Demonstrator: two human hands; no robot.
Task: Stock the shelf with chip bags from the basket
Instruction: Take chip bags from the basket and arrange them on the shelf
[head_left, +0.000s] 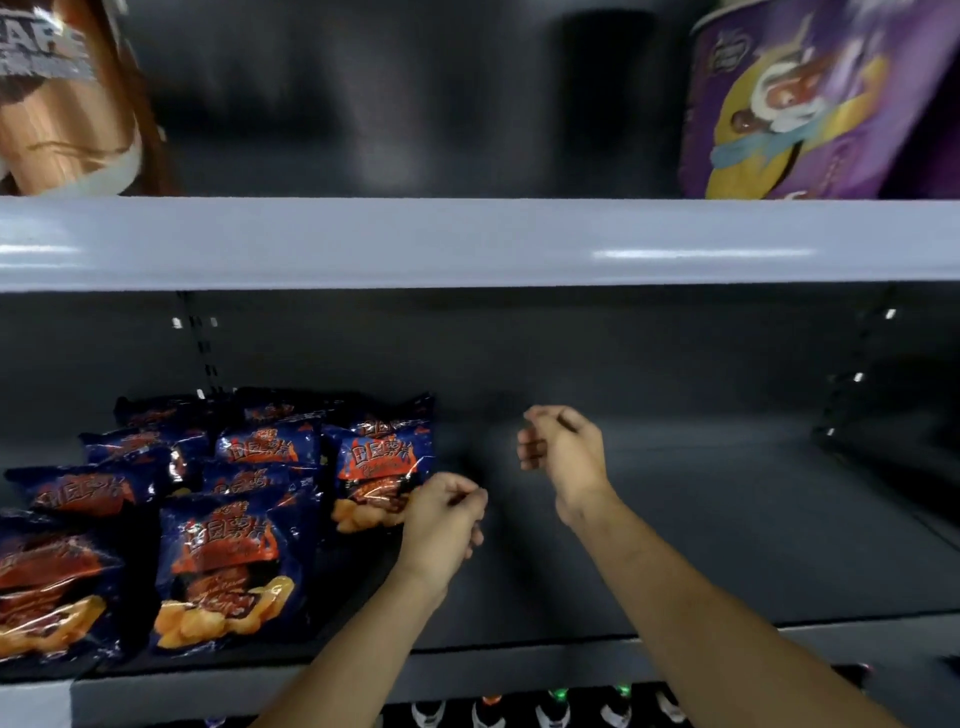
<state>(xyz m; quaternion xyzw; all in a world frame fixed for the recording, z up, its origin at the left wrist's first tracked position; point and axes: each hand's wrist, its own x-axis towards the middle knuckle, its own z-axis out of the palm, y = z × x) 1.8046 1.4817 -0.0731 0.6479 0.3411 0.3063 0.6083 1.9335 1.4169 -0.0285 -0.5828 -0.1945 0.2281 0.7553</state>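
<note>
Logging from the head view: dark blue glossy chip bags (228, 561), orange chips pictured on each, lie in rows on the left half of the dark grey metal shelf (701, 545). Label text is red-orange Chinese characters, too blurred for me to read. I see the left hand (441, 525) knuckles up, fingers curled at the rightmost bag (382, 462); I cannot tell whether it grips. The right hand (563, 447) is raised over bare shelf, fingers loosely curled, holding nothing.
</note>
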